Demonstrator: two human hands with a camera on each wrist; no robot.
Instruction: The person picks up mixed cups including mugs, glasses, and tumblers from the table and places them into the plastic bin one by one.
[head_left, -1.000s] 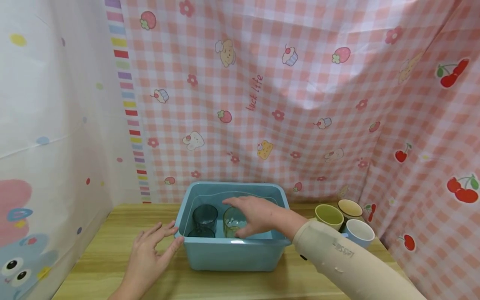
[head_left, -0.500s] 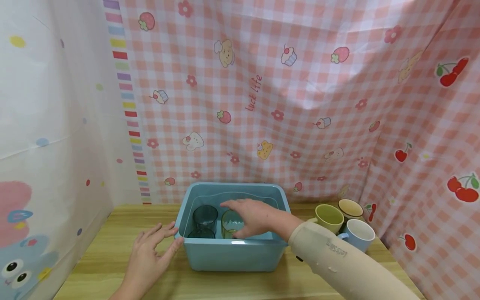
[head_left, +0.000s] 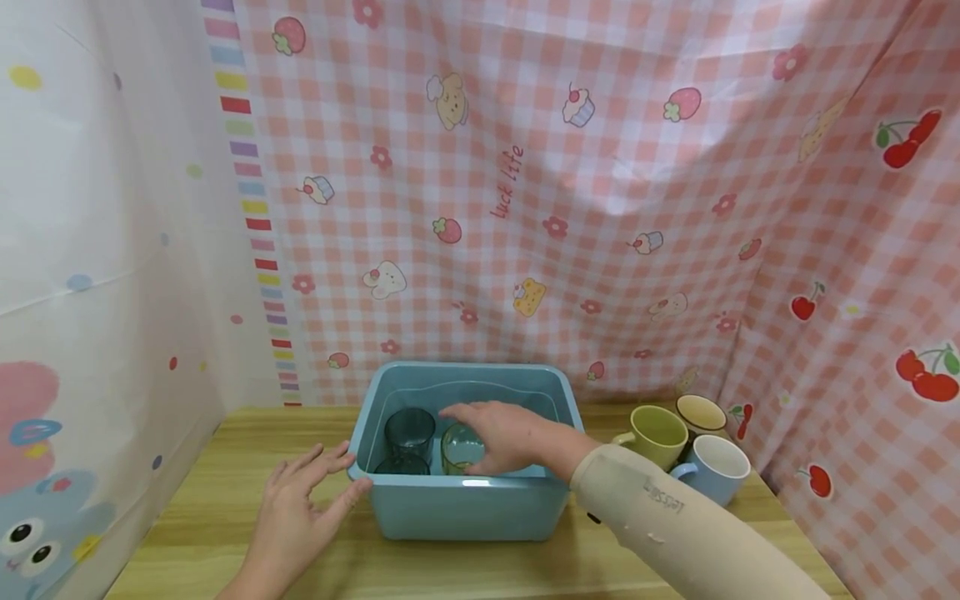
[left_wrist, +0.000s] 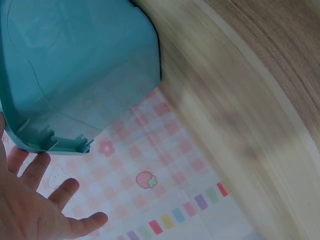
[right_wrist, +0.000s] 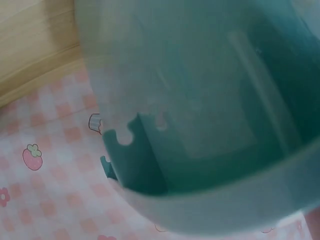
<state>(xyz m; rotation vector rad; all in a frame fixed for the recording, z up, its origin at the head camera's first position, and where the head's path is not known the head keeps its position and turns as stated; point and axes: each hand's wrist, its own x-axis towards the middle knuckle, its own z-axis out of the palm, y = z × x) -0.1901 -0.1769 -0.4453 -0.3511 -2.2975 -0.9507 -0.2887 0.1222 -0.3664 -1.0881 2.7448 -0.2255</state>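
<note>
A blue plastic bin (head_left: 470, 510) stands on the wooden table. My right hand (head_left: 506, 435) reaches over its right side and holds a pale yellow-green drinking glass (head_left: 454, 454) inside, thumb at the near side and fingers at the far side. To the left of that glass, two dark tinted glasses (head_left: 410, 431) stand in the bin, the nearer one partly hidden by the front wall. With fingers spread and fairly straight, my left hand (head_left: 300, 504) touches the bin's left front corner. In the right wrist view the bin's outer wall (right_wrist: 200, 125) hides the right hand.
Right of the bin, three mugs stand close together: a green mug (head_left: 654, 435), a light-blue mug (head_left: 716, 471) and a cream-lined dark mug (head_left: 701, 414). A checked pink curtain (head_left: 480, 208) hangs behind the table (head_left: 225, 500), with a white patterned one on the left.
My right hand has shifted slightly left inside the bin, with the yellow-green glass moving along. The left hand stays at the corner.
</note>
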